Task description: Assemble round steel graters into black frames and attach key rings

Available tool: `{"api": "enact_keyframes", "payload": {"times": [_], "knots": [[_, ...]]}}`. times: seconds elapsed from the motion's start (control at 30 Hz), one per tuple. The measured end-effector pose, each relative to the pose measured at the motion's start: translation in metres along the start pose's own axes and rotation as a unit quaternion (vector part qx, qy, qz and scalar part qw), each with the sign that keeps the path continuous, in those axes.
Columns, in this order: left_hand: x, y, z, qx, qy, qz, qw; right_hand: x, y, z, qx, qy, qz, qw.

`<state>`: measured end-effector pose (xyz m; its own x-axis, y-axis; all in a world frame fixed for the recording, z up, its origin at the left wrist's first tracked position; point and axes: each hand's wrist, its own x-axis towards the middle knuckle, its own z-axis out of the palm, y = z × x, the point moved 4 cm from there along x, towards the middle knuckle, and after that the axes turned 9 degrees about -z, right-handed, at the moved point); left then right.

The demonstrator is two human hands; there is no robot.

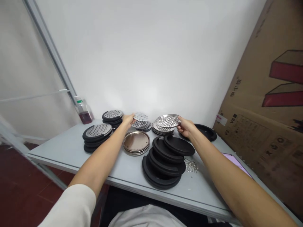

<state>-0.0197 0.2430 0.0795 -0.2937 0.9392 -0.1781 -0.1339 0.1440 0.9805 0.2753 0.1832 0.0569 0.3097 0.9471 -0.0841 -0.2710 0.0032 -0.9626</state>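
Observation:
Pinched in my left hand (128, 120) is a thin perforated metal disc (141, 117), raised over a small stack of similar discs (142, 125). My right hand (186, 127) grips the edge of a round rimmed metal grater plate (168, 120), tilted above a stack of like plates (163, 130). Between my arms lies a pile of plain shallow metal plates (136, 141). Nearer to me, black round trays (163, 164) with a notch in the rim are stacked unevenly.
Black holders with perforated discs stand in two stacks (97, 130) at the left. A bottle of dark red liquid (84, 113) stands behind them. Small metal hooks (191, 166), a phone (236, 164) and a black round tray (205, 132) lie right, beside a large carton (262, 126).

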Motion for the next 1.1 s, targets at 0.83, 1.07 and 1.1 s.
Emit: {"api": "enact_keyframes", "payload": {"times": [0.83, 1.07, 1.1], "knots": [[-0.185, -0.047, 0.133, 0.523, -0.436, 0.397, 0.615, -0.050, -0.026, -0.078, -0.273, -0.009, -0.264, 0.925], [-0.199, 0.024, 0.133, 0.399, -0.379, 0.433, 0.714, -0.055, -0.030, -0.069, -0.127, -0.081, -0.217, 0.964], [-0.200, 0.037, 0.130, 0.384, -0.368, 0.428, 0.731, -0.060, -0.030, -0.064, -0.070, -0.133, -0.179, 0.972]]}}
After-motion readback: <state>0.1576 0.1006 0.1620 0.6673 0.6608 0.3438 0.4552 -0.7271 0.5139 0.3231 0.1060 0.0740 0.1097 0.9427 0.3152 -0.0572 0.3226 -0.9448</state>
